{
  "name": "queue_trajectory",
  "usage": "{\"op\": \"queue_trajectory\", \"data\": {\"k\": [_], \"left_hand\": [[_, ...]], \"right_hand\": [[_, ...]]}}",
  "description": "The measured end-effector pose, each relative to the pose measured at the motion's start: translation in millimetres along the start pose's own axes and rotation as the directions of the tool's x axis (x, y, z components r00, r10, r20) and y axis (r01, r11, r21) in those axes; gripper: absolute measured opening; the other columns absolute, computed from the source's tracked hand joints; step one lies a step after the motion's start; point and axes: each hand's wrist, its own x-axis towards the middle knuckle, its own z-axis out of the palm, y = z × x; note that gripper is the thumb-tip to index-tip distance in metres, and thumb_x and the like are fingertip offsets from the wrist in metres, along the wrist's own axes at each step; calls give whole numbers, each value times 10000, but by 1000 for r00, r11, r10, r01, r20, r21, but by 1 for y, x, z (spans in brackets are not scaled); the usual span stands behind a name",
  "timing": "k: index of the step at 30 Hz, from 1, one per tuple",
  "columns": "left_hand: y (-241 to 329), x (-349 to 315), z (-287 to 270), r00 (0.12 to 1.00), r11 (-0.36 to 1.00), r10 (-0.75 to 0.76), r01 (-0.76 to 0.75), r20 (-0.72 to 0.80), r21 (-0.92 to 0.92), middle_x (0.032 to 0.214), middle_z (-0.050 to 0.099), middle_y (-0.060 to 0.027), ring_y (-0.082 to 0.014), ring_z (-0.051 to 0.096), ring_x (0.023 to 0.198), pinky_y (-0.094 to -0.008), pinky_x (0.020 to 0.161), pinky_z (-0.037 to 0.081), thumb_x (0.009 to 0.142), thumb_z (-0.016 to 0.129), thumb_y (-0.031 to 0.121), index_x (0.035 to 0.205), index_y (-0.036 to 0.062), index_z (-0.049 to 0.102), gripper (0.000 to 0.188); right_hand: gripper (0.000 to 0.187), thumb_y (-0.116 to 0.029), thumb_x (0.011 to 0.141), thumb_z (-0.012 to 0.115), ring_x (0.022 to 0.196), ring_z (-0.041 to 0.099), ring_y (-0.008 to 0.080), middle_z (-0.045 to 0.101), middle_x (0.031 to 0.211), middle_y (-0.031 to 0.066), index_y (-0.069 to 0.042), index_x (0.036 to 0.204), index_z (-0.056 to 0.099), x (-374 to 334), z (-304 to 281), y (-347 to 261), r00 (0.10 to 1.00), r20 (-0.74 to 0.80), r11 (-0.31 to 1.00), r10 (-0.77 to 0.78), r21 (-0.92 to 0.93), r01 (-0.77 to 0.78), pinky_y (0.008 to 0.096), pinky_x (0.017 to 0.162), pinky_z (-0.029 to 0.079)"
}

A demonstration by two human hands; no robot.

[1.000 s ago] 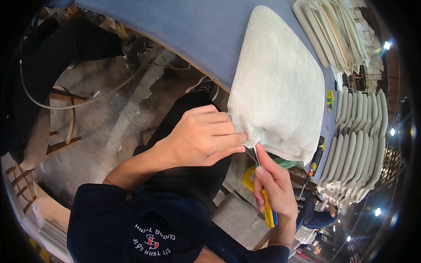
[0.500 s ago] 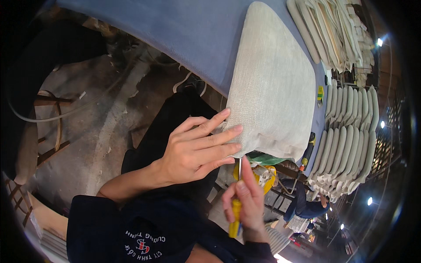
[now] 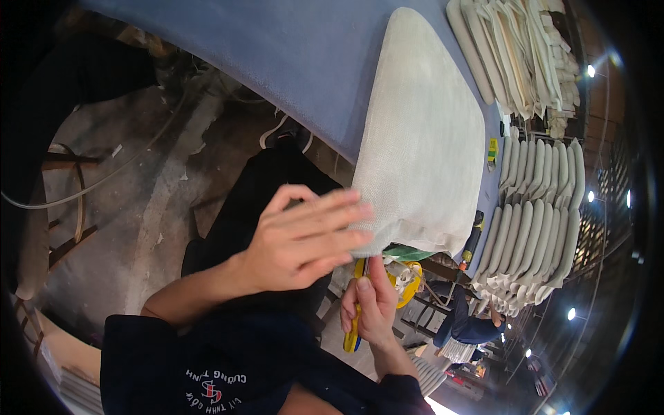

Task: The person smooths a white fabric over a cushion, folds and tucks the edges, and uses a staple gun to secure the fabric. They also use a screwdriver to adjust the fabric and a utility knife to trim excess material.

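Observation:
A pale beige fabric-covered seat cushion point(image 3: 429, 131) lies on a blue-grey tabletop point(image 3: 297, 62), its near corner jutting past the edge. Over that corner is my left hand point(image 3: 297, 238), fingers stretched out and slightly blurred; whether the fingertips touch the fabric I cannot tell. Below the same corner, my right hand point(image 3: 373, 304) is closed round a screwdriver point(image 3: 354, 325) with a yellow handle. Its shaft points up towards the cushion's underside, and the tip is hidden there. Folded, gathered fabric shows along the cushion's near right edge.
Stacks of similar cushions point(image 3: 532, 235) stand on the right, with flatter fabric pieces point(image 3: 512, 55) farther back. A yellow tape measure point(image 3: 492, 152) and a dark air tool point(image 3: 473, 238) lie beside the cushion. A co-worker point(image 3: 474, 325) is farther off at lower right.
My left hand has slid slightly down and left, its fingers less spread over the cushion. My right hand and the screwdriver have risen closer to the cushion's underside, so less shaft shows.

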Motion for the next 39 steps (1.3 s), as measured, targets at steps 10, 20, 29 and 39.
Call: {"op": "queue_trajectory", "data": {"k": [10, 20, 29, 39], "left_hand": [[-20, 27, -15, 990, 974, -90, 65, 106, 218, 1548, 610, -186, -385, 538, 1481, -456, 1107, 428, 821, 704, 61, 1467, -3, 623, 655], [-13, 27, -11, 985, 944, -91, 39, 144, 329, 1584, 578, -142, -354, 525, 1483, -465, 1104, 439, 839, 720, 53, 1544, 63, 569, 721], [-4, 24, -8, 983, 990, -114, 101, 142, 95, 1647, 495, -181, -364, 495, 1507, -457, 1153, 411, 796, 711, 14, 1589, 41, 505, 820], [-17, 26, -14, 973, 991, -134, 135, 188, 9, 1664, 472, -206, -370, 461, 1539, -466, 1194, 384, 820, 692, -9, 1569, 28, 520, 770]], "right_hand": [[598, -38, 1131, 397, 443, 483, 90, 550, 616, 42, -111, 1713, 282, -15, -23, -24, 993, 58, 994, 105, -5, -105, 242, 454, 449], [614, -121, 1179, 369, 476, 495, 92, 562, 685, 59, -139, 1744, 131, -26, 6, 9, 999, 38, 951, 35, 305, -45, 232, 480, 452], [586, -95, 1150, 444, 466, 494, 73, 563, 653, 15, -135, 1715, 294, -11, -4, 31, 997, 4, 995, -77, 63, 76, 233, 476, 453], [589, -18, 1093, 511, 464, 517, 67, 539, 567, 10, -101, 1667, 408, 3, -63, -14, 984, 180, 964, 4, -263, 44, 245, 489, 450]]}}
